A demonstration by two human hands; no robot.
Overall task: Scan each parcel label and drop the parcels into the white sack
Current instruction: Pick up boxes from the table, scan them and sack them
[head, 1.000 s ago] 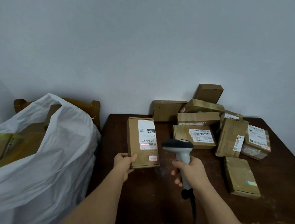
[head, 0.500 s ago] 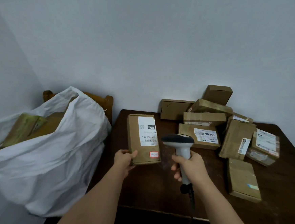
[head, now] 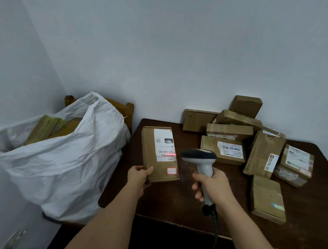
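We pinch the parcel by its near-left corner with our left hand; the sack sits left, nearer that hand, while our right hand grips the scanner.

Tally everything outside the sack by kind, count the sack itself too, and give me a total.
Brown cardboard parcels: 10 (1 in the left hand, 9 on the dark wooden table)
Grey handheld barcode scanner, in the right hand: 1
White plastic sack: 1
Total: 12
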